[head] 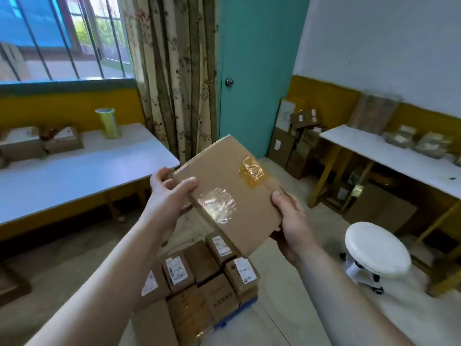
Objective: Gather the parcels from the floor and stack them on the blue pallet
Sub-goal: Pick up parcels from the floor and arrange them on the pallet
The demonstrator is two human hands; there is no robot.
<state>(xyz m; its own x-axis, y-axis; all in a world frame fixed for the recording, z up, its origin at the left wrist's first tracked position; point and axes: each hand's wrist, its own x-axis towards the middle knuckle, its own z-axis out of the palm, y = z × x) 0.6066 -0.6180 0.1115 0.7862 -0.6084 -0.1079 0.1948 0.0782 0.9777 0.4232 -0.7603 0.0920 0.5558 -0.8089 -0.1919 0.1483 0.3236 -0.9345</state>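
Observation:
I hold a flat brown cardboard parcel [232, 193] with shiny tape patches up in front of me, tilted. My left hand [169, 196] grips its left edge, thumb on top. My right hand [291, 221] grips its lower right corner, thumb on top and fingers underneath. Below the parcel, several brown parcels [199, 278] with white labels lie packed side by side on the blue pallet [245, 307], of which only a strip of edge shows.
A white table [74, 171] with boxes and a green cup stands at left. A white stool [376, 248] sits at right before another white table [389, 156] with parcels. More boxes [291, 141] are piled in the corner by the teal door.

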